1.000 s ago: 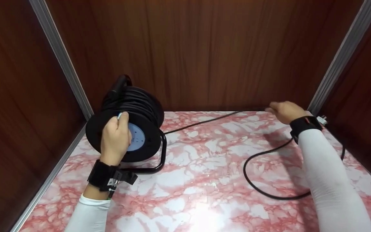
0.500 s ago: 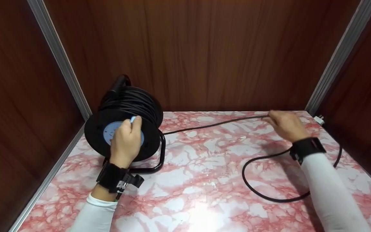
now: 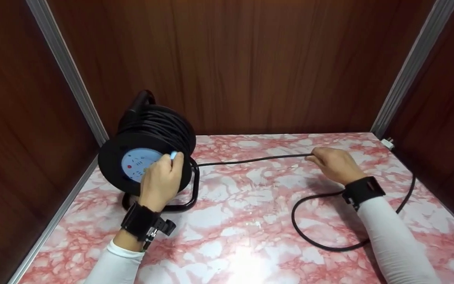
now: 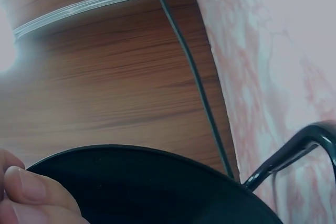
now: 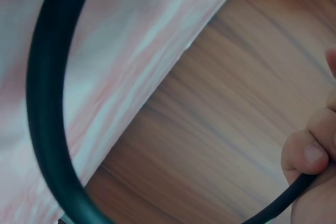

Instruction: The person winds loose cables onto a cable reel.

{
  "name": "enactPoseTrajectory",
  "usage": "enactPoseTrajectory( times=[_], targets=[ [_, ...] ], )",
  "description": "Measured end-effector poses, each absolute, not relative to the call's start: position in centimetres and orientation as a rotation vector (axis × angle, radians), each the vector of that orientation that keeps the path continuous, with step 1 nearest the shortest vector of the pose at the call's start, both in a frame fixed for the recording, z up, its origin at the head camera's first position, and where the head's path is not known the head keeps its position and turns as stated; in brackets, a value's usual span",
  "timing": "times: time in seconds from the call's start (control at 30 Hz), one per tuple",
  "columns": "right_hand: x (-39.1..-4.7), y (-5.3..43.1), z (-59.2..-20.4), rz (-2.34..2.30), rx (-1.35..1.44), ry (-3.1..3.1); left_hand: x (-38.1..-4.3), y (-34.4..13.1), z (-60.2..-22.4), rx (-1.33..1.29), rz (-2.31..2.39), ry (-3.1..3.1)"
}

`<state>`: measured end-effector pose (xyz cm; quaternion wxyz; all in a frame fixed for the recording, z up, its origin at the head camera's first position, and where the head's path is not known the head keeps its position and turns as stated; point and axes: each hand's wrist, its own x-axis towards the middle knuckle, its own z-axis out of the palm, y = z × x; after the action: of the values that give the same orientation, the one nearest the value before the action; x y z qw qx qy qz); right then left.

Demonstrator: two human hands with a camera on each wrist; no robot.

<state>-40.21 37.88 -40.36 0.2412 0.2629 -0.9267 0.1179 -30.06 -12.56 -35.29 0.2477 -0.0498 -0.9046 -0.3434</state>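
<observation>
On the left of the table stands a black cable reel (image 3: 110, 156), wound with thick layers of cord and fronted by a light-blue socket panel (image 3: 134, 159). My left hand (image 3: 160, 181) grips the blue crank knob (image 3: 173, 155) near the right side of the reel's front disc. Black cord (image 3: 250, 160) runs from the reel to my right hand (image 3: 337, 165), which holds it above the table. In the right wrist view, curled fingers (image 5: 310, 153) wrap the cord. Beyond that hand, the cord loops on the table towards a white plug (image 3: 387, 143).
Brown wood-grain panels (image 3: 227, 67) with grey metal corner strips enclose the back and sides. The table (image 3: 242, 221) has a red-and-white marbled top. A black tubular stand (image 3: 187, 206) supports the reel, and its carrying handle (image 3: 142, 100) rises behind.
My left hand has swung the knob right and down, turning the disc and its socket panel. My right hand has come left and nearer, still with the cord.
</observation>
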Motion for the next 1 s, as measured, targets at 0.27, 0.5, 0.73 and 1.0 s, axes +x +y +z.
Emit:
enactPoseTrajectory(
  times=[0.27, 0.5, 0.73, 1.0],
  targets=[
    [-40.2, 35.7, -40.9, 0.351, 0.795, -2.645, -30.0, -12.4, -36.8, -0.176, -0.895, -2.526],
    [-40.1, 34.8, -41.1, 0.378, 0.816, -2.698, -30.3, -12.0, -37.6, -0.179, -0.879, -2.578],
    [-40.4, 37.5, -40.9, 0.461, 0.648, -2.675, -30.4, -11.8, -37.9, -0.179, -0.841, -2.621],
    [-41.1, 40.0, -40.7, 0.664, 0.488, -2.674, -30.4, -11.8, -39.2, -0.174, -0.803, -2.651]
  ],
)
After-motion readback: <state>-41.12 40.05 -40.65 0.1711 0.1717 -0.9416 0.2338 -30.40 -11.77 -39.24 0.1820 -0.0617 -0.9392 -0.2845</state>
